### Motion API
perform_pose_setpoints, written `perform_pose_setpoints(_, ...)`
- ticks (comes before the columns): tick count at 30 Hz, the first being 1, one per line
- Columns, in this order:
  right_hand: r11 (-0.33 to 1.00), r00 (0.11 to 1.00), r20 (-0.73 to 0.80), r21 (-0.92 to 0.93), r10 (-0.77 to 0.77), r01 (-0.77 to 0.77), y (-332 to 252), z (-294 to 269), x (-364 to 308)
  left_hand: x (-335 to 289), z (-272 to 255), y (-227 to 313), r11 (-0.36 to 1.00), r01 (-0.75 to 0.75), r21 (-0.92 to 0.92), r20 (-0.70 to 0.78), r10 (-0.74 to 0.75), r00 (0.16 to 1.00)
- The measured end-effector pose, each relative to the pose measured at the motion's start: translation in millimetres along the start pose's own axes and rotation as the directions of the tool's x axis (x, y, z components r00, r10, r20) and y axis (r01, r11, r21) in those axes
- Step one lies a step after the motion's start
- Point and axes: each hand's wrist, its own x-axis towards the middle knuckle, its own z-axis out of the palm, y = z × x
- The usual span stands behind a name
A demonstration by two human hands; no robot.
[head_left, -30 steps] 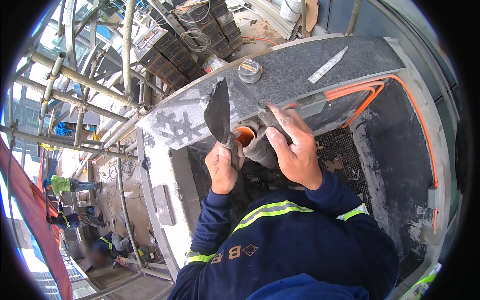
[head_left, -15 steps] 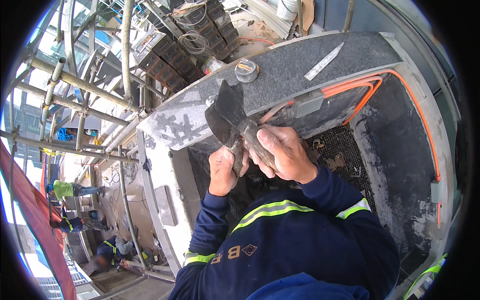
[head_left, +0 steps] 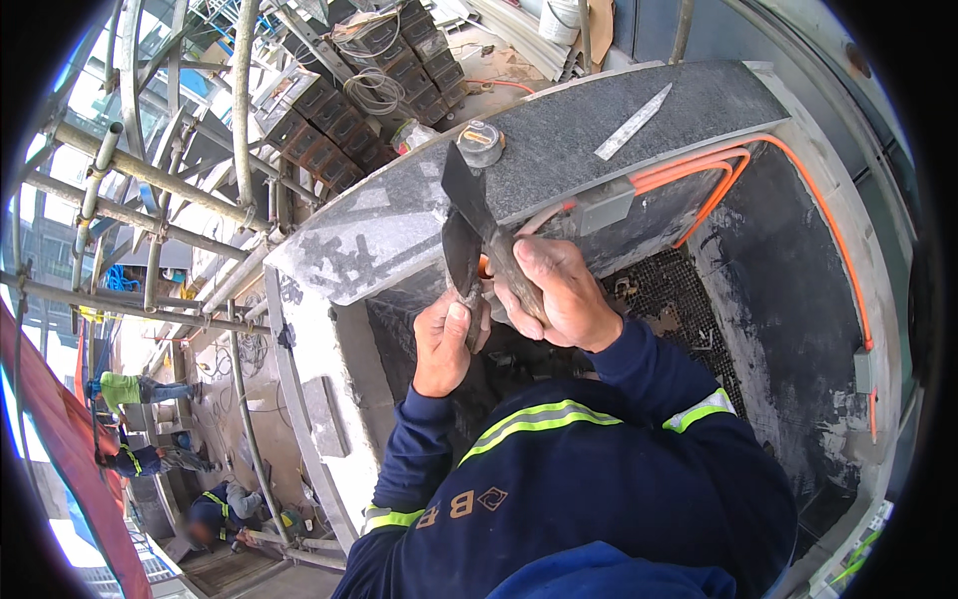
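My right hand (head_left: 559,295) is wrapped round the worn, dirty handle of a putty knife (head_left: 466,190), its dark blade pointing up and away. Gripped in my left hand (head_left: 442,341) is a second putty knife (head_left: 459,248), also dark-bladed, held lower and to the left. The two blades cross or overlap closely; whether they touch I cannot tell. Just beyond them, a round grey object with a yellow and white label (head_left: 480,146) sits on the dark stone ledge (head_left: 559,150). A pale, pointed flat strip (head_left: 635,122) lies farther right on that ledge.
Orange conduits (head_left: 738,170) run from a grey junction box (head_left: 605,210) along the recess wall. Black mesh (head_left: 689,309) lies at the recess bottom. Scaffold tubes (head_left: 150,170) fill the left, with stacked dark crates (head_left: 324,115) behind. Several people work lower left, one in a green top (head_left: 122,388).
The two blades have turned more edge-on, and the right-hand one has shifted slightly across the other. Both hands keep their grip. The whole view has moved a little.
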Motion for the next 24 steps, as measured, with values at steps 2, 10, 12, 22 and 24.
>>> perform_pose_setpoints(2,0.997,0.996,0.061,-0.035,0.065,-0.063,10,4,-17,1,-7,-2,1.0,-0.006,0.013,-0.034,0.007,0.999)
perform_pose_setpoints(10,0.777,0.904,-0.164,-0.585,-0.394,0.232,-13,-1,3,0,-14,-2,0.981,-0.045,0.189,-0.184,0.081,0.98)
perform_pose_setpoints(12,0.587,0.853,-0.106,-0.768,-0.511,0.255,-8,-6,17,-3,-4,1,0.959,-0.046,0.278,-0.187,0.1,0.977)
perform_pose_setpoints(22,0.532,0.889,-0.192,-0.844,-0.415,0.067,27,11,5,-9,-5,31,0.795,-0.032,0.606,-0.193,0.186,0.964)
perform_pose_setpoints(24,0.729,0.857,-0.306,-0.676,-0.415,0.112,30,-2,18,-13,4,25,0.824,-0.07,0.563,-0.083,0.14,0.987)
